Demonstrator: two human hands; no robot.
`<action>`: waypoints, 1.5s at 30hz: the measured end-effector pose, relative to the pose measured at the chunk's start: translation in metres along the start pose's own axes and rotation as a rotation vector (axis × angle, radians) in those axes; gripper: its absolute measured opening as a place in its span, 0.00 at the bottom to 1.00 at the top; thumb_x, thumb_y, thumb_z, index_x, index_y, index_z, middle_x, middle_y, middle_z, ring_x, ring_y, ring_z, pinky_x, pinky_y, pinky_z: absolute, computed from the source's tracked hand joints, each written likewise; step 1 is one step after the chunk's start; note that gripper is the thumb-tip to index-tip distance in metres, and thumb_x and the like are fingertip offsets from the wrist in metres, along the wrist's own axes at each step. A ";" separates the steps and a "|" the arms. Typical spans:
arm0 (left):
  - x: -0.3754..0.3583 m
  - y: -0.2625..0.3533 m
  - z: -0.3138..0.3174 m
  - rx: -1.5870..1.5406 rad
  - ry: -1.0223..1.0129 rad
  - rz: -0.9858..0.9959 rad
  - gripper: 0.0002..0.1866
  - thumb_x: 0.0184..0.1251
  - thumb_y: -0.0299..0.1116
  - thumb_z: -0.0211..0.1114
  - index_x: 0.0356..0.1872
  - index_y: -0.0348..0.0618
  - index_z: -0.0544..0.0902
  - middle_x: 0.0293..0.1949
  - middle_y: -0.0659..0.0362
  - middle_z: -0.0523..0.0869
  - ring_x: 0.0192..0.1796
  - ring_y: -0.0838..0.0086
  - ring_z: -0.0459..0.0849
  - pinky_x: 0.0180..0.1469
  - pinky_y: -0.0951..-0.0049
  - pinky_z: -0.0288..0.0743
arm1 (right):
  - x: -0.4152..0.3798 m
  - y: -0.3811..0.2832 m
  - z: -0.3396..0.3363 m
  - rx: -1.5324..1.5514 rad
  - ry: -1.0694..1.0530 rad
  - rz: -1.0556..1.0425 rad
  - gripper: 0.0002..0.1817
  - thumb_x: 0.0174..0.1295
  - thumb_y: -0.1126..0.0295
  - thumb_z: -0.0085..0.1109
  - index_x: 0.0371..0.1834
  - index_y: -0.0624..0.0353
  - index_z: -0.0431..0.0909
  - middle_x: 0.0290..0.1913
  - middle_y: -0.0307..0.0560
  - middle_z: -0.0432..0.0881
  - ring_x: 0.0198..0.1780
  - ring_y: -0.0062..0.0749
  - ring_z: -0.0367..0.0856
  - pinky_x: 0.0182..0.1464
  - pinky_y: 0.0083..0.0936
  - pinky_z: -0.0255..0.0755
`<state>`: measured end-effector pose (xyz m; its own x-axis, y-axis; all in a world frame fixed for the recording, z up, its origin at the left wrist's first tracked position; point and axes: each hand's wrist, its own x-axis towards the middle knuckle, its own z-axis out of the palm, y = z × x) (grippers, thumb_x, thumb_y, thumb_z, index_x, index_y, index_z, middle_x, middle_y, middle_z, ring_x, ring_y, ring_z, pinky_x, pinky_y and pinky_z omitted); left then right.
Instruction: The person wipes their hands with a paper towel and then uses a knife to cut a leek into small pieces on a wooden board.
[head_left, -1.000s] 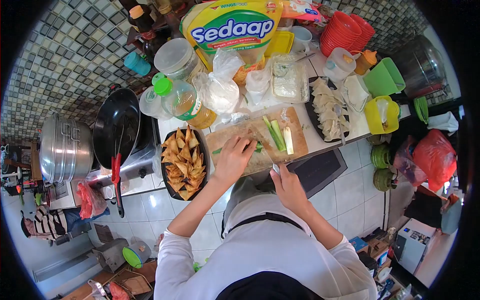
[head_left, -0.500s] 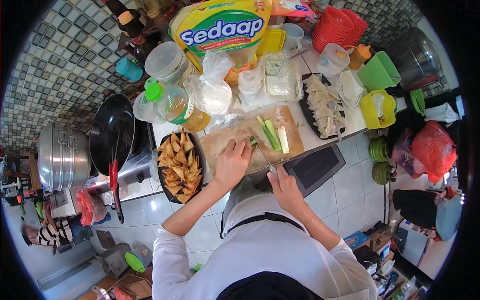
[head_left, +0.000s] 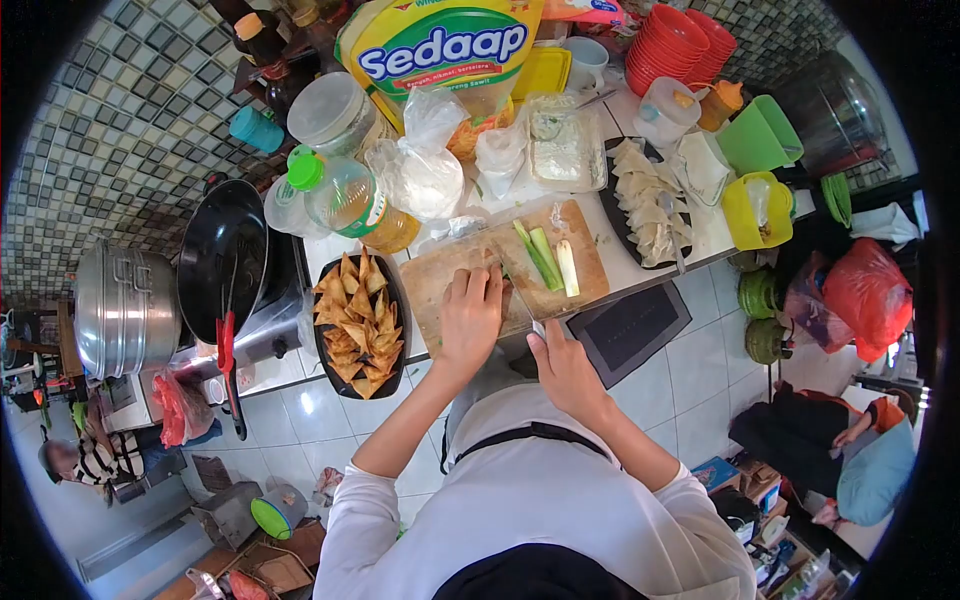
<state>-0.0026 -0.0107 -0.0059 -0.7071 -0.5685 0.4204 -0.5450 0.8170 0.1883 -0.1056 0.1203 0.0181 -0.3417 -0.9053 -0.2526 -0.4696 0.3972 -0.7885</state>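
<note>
My right hand grips a knife by its handle, and the blade points away from me over the wooden cutting board. Left of the blade, my left hand presses down on the board with its fingers bent together. A bit of green onion shows at its fingertips, mostly covered by the fingers. To the right of the knife, cut lengths of green onion lie side by side on the board, two green and one whitish.
A black plate of fried triangular pastries stands left of the board; a dark plate of pale folded wrappers is at right. An oil bottle, bags and tubs line the back. A black wok sits far left. People are at both sides.
My left hand has shifted slightly and turned more upright over the board. The knife and my right hand have moved a little left and toward me. A person at far right has moved.
</note>
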 end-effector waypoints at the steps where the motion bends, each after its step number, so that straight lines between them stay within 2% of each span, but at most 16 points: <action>1: 0.000 0.000 0.001 0.000 0.000 0.001 0.16 0.55 0.31 0.65 0.44 0.34 0.81 0.34 0.58 0.74 0.38 0.67 0.76 0.36 0.68 0.75 | 0.000 0.000 0.001 0.000 0.001 0.001 0.16 0.72 0.62 0.43 0.43 0.69 0.63 0.24 0.72 0.77 0.29 0.70 0.77 0.30 0.57 0.69; 7: 0.001 0.001 0.002 -0.027 0.005 -0.024 0.13 0.54 0.30 0.65 0.41 0.36 0.82 0.32 0.59 0.73 0.37 0.66 0.76 0.34 0.68 0.74 | 0.000 0.005 -0.003 0.019 0.041 -0.013 0.15 0.72 0.63 0.43 0.45 0.67 0.64 0.22 0.70 0.76 0.28 0.69 0.76 0.29 0.56 0.68; 13: 0.005 -0.001 -0.003 -0.077 -0.032 -0.019 0.11 0.54 0.28 0.64 0.39 0.36 0.83 0.32 0.59 0.74 0.37 0.66 0.76 0.34 0.67 0.74 | -0.007 0.002 -0.003 0.128 0.144 -0.112 0.16 0.72 0.64 0.43 0.53 0.67 0.66 0.21 0.69 0.75 0.26 0.67 0.76 0.27 0.55 0.65; 15: 0.007 0.000 -0.004 -0.150 0.039 -0.046 0.03 0.49 0.23 0.66 0.24 0.36 0.80 0.28 0.56 0.73 0.32 0.62 0.74 0.31 0.63 0.71 | -0.007 0.004 0.001 0.098 0.121 -0.050 0.16 0.73 0.64 0.42 0.53 0.66 0.66 0.21 0.69 0.76 0.26 0.67 0.76 0.28 0.55 0.66; 22: 0.006 0.000 -0.004 -0.169 0.044 -0.072 0.05 0.49 0.22 0.66 0.28 0.36 0.81 0.28 0.57 0.73 0.33 0.63 0.75 0.31 0.63 0.72 | -0.011 -0.004 -0.001 0.038 0.117 0.026 0.13 0.73 0.65 0.42 0.49 0.65 0.67 0.22 0.68 0.77 0.27 0.67 0.76 0.30 0.55 0.67; 24: 0.003 -0.002 -0.001 -0.111 -0.009 -0.058 0.11 0.48 0.26 0.65 0.35 0.37 0.83 0.31 0.59 0.73 0.37 0.66 0.76 0.34 0.67 0.74 | -0.011 -0.002 -0.003 0.086 0.109 0.022 0.12 0.73 0.65 0.42 0.47 0.65 0.67 0.22 0.68 0.76 0.27 0.67 0.76 0.29 0.55 0.67; 31: 0.005 -0.003 -0.003 -0.138 -0.036 -0.072 0.11 0.47 0.25 0.64 0.35 0.37 0.83 0.30 0.59 0.73 0.37 0.66 0.76 0.34 0.67 0.72 | -0.012 -0.007 0.001 0.081 0.112 0.006 0.11 0.72 0.66 0.42 0.46 0.64 0.67 0.21 0.67 0.76 0.26 0.66 0.76 0.29 0.53 0.66; 33: 0.008 -0.002 -0.004 -0.169 0.021 -0.070 0.05 0.48 0.23 0.67 0.29 0.37 0.82 0.29 0.58 0.73 0.33 0.64 0.75 0.31 0.64 0.72 | -0.010 -0.012 -0.002 0.060 0.095 0.052 0.12 0.72 0.66 0.43 0.47 0.64 0.67 0.21 0.67 0.76 0.27 0.66 0.76 0.28 0.52 0.66; 36: 0.008 -0.003 -0.002 -0.165 0.020 -0.068 0.06 0.47 0.23 0.67 0.28 0.38 0.82 0.29 0.58 0.73 0.33 0.64 0.75 0.31 0.64 0.72 | -0.008 -0.012 -0.004 0.054 0.084 0.048 0.13 0.72 0.65 0.42 0.49 0.64 0.66 0.21 0.67 0.76 0.27 0.66 0.76 0.28 0.52 0.66; 43: 0.010 0.003 -0.004 -0.102 -0.042 -0.102 0.08 0.45 0.24 0.66 0.30 0.39 0.82 0.30 0.59 0.74 0.34 0.65 0.75 0.33 0.64 0.70 | -0.001 -0.010 -0.004 0.043 0.061 0.094 0.13 0.72 0.65 0.42 0.50 0.64 0.66 0.20 0.66 0.76 0.26 0.66 0.75 0.28 0.54 0.66; 45: 0.011 0.004 -0.004 -0.054 -0.057 -0.107 0.08 0.46 0.24 0.65 0.31 0.39 0.82 0.30 0.59 0.74 0.35 0.65 0.76 0.33 0.63 0.68 | 0.003 -0.008 -0.004 0.073 0.060 0.070 0.13 0.72 0.64 0.42 0.48 0.64 0.67 0.20 0.67 0.76 0.26 0.66 0.75 0.28 0.54 0.66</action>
<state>-0.0104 -0.0130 0.0032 -0.6717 -0.6558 0.3447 -0.5947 0.7547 0.2771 -0.1064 0.1156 0.0258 -0.4208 -0.8640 -0.2765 -0.3832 0.4456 -0.8090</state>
